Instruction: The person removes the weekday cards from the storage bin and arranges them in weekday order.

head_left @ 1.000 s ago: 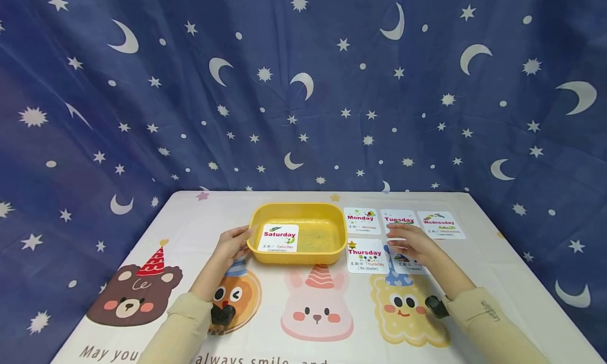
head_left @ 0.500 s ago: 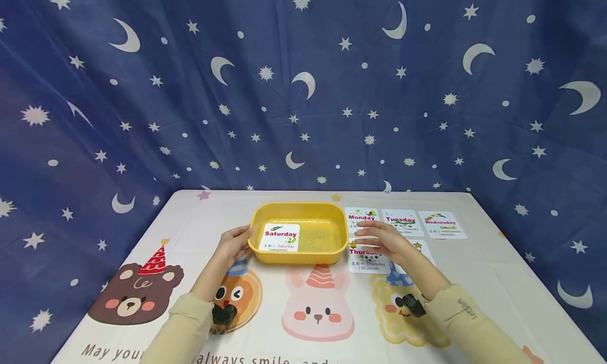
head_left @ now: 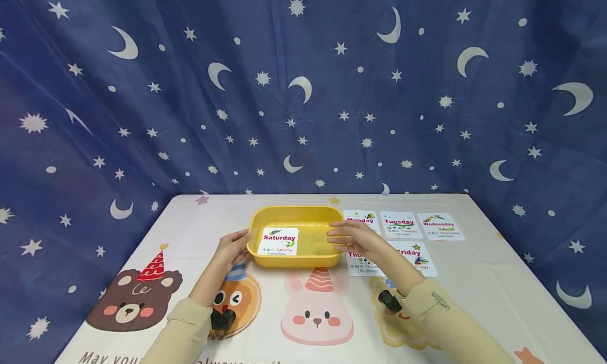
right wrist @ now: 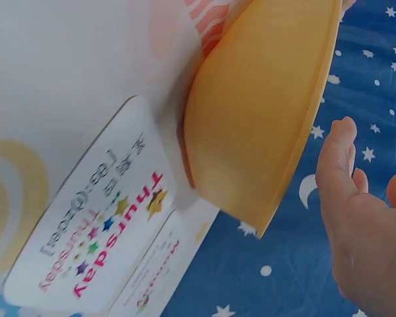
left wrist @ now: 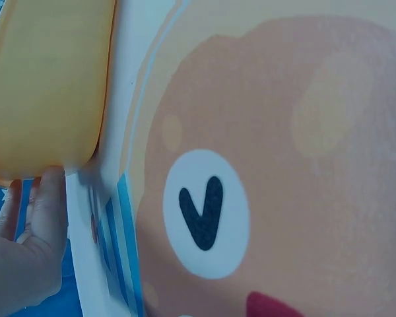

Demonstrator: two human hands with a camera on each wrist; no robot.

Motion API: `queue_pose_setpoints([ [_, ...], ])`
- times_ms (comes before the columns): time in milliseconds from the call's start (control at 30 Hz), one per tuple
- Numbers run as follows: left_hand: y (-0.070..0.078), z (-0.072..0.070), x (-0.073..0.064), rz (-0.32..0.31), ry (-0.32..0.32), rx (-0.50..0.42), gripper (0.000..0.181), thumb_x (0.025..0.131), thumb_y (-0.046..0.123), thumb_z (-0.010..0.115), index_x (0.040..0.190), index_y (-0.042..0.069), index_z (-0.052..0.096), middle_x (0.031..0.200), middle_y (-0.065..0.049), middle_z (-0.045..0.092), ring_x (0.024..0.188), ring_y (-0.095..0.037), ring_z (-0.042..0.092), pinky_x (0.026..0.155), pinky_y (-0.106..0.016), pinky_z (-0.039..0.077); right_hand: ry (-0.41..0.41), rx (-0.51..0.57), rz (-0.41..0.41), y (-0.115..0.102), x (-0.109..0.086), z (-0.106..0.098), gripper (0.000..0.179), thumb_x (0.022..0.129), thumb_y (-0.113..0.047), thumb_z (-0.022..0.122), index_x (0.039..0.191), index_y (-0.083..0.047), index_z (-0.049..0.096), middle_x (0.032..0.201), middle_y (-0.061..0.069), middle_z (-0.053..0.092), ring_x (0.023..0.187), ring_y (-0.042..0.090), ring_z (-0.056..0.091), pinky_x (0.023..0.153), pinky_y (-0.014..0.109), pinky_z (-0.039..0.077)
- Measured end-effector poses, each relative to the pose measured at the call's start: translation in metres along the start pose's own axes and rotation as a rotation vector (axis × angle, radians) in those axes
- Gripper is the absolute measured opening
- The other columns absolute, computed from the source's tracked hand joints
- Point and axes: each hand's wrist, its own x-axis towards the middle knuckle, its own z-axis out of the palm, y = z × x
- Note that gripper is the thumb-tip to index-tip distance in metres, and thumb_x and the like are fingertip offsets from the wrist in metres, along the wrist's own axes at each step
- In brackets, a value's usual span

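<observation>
A yellow plastic basket [head_left: 296,262] sits at the middle of the table, with a white "Saturday" card [head_left: 278,243] lying in its left part. My left hand [head_left: 232,248] holds the basket's left end, its fingers [left wrist: 49,205] against the outer wall in the left wrist view. Over the right rim reaches my right hand [head_left: 362,241], fingers loosely extended and holding nothing. It partly covers the "Thursday" card [head_left: 362,269] and the "Monday" card [head_left: 360,216] in the head view. The right wrist view shows that hand [right wrist: 363,224] apart from the basket wall [right wrist: 257,119].
Beside the basket on the right lie the "Tuesday" card [head_left: 400,227], the "Wednesday" card [head_left: 441,228] and the "Friday" card [head_left: 417,258], in two rows with the others. A white cartoon tablecloth [head_left: 189,237] covers the table. Behind hangs a blue curtain [head_left: 303,90] with moons and stars.
My right hand has moved left from over the "Tuesday" and "Friday" cards to the basket's right rim, uncovering both cards. The left hand stays on the basket.
</observation>
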Motion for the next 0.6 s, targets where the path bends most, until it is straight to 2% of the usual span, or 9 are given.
queue_pose_setpoints([
  [133,0.001,0.000,0.001,0.000,-0.005,-0.001,0.048,0.097,0.020,0.053,0.138,-0.001,0.042,0.130,-0.023,0.052,0.077,-0.004,0.062,0.070,-0.019,0.058,-0.014,-0.038,0.009,-0.001,0.009,0.008,0.043,0.098,-0.012,0.045,0.136,0.009,0.038,0.126,0.026,0.056,0.106,0.025,0.065,0.096,0.039,0.051],
  [233,0.002,0.000,0.000,0.001,-0.012,-0.004,0.048,0.097,0.020,0.052,0.139,-0.001,0.042,0.131,-0.024,0.051,0.079,-0.006,0.062,0.071,-0.020,0.058,-0.023,-0.049,0.031,-0.001,0.016,0.014,0.045,0.099,-0.013,0.043,0.138,0.010,0.036,0.135,0.030,0.047,0.117,0.034,0.057,0.103,0.045,0.044],
  [333,0.003,0.000,-0.001,-0.002,-0.011,-0.003,0.048,0.097,0.020,0.053,0.139,-0.001,0.042,0.129,-0.023,0.052,0.079,-0.007,0.062,0.071,-0.021,0.058,-0.015,-0.033,0.072,0.000,0.024,0.021,0.046,0.099,-0.012,0.043,0.139,0.010,0.035,0.137,0.031,0.044,0.122,0.037,0.053,0.107,0.048,0.038],
  [433,0.003,0.000,-0.001,-0.006,-0.009,-0.004,0.048,0.097,0.020,0.053,0.138,-0.001,0.042,0.128,-0.023,0.053,0.078,-0.008,0.062,0.070,-0.020,0.058,-0.014,-0.037,0.108,0.003,0.033,0.028,0.047,0.099,-0.012,0.043,0.139,0.011,0.034,0.136,0.030,0.044,0.120,0.036,0.054,0.107,0.047,0.040],
  [600,0.002,0.000,-0.002,-0.003,-0.011,-0.024,0.048,0.096,0.018,0.054,0.138,-0.003,0.043,0.123,-0.022,0.056,0.075,-0.007,0.062,0.068,-0.020,0.058,0.014,-0.070,0.156,0.007,0.047,0.040,0.046,0.098,-0.013,0.045,0.137,0.010,0.036,0.135,0.029,0.045,0.100,0.025,0.063,0.101,0.041,0.047],
])
